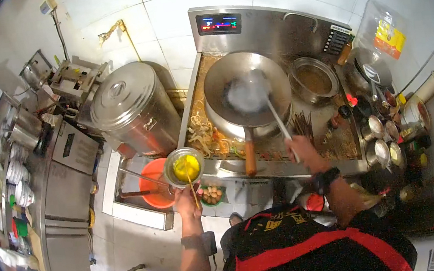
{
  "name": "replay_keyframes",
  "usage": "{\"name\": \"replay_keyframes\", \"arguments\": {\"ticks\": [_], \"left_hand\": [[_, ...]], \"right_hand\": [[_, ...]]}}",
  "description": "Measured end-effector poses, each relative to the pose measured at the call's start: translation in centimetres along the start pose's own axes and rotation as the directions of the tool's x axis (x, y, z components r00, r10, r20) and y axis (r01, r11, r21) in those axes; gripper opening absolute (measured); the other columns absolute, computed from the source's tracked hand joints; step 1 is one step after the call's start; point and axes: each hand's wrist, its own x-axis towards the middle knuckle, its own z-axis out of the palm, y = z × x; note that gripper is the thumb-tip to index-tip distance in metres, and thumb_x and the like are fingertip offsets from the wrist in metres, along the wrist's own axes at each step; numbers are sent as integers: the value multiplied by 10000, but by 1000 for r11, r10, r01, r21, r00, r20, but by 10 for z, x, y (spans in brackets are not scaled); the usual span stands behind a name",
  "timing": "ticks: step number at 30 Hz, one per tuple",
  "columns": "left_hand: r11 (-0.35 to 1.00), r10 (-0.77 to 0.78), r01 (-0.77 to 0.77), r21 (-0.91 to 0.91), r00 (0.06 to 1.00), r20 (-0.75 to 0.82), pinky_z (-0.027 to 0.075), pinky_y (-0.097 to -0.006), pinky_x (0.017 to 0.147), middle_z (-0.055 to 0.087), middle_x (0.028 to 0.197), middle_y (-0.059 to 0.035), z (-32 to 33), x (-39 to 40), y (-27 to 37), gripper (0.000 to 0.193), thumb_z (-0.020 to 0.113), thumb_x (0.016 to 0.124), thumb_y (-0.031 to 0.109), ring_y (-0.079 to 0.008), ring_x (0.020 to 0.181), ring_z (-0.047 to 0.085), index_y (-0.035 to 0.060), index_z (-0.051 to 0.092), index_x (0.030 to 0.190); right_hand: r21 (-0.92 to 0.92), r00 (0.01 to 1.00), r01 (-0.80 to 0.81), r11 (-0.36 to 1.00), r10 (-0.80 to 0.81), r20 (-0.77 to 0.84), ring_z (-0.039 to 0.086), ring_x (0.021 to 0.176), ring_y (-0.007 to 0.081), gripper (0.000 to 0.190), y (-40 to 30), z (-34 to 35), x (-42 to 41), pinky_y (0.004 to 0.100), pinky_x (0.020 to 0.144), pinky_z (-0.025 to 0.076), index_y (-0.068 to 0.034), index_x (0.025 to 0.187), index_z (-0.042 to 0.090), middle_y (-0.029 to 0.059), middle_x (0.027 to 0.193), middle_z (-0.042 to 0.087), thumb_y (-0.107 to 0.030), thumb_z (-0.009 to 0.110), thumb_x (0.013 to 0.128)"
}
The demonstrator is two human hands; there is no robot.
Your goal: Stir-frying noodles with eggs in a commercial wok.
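Note:
My left hand (187, 202) grips a metal bowl (168, 169) of yellow liquid (187, 168), which looks like beaten egg, with chopsticks (191, 187) leaning in it. The bowl is left of the stove, partly over an orange bucket (155, 196). In my right hand (303, 149) is the pale handle of a ladle or spatula (280, 120); steam hides its head inside the wok (217, 89). The wok rests on the burner, its wooden handle (249, 153) pointing towards me.
Noodle-like scraps (204, 135) lie on the stove left of the wok. A metal pot with a strainer (314, 80) stands right of it. A lidded stockpot (135, 113) is at the left, and seasoning containers (383, 149) crowd the right. Eggs fill a green basket (212, 195) below the stove edge.

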Motion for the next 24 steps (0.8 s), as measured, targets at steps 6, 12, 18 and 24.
{"name": "replay_keyframes", "arguments": {"ticks": [6, 12, 18, 24], "left_hand": [[987, -8, 10, 163, 1000, -9, 541, -272, 540, 638, 995, -104, 43, -3, 29, 236, 508, 904, 39, -210, 844, 651, 27, 517, 1140], [980, -45, 18, 196, 990, 135, 522, -277, 522, 634, 960, -135, 93, 33, 20, 200, 509, 913, 36, -229, 772, 646, -19, 531, 1103], [973, -36, -19, 229, 972, 233, 453, -261, 457, 634, 873, -141, 150, 86, -3, 217, 510, 888, -6, -188, 656, 596, -38, 551, 1099], [779, 117, -259, 571, 955, 273, 452, -313, 456, 649, 802, -109, 213, 133, -22, 231, 568, 791, 27, -182, 520, 579, -40, 603, 1009]], "right_hand": [[-135, 993, -99, 986, 106, 44, 554, 526, 110, 203, -30, 21, -75, 291, 438, 442, -5, 886, 583, 52, 679, 579, -206, 559, 897], [28, 996, 5, 1000, -7, 85, 558, 538, 173, 337, -9, -13, -11, 331, 493, 472, 11, 1145, 523, 83, 760, 612, -198, 557, 882], [-689, 911, 162, 707, -376, -171, 576, 766, 417, 570, 96, -24, -15, 499, 701, 464, 32, 1363, 358, 248, 867, 607, -175, 535, 861], [-610, 949, 100, 786, -260, -179, 582, 914, 451, 535, 109, -23, -31, 494, 780, 456, 43, 1307, 397, 302, 984, 590, -187, 554, 851]]}}
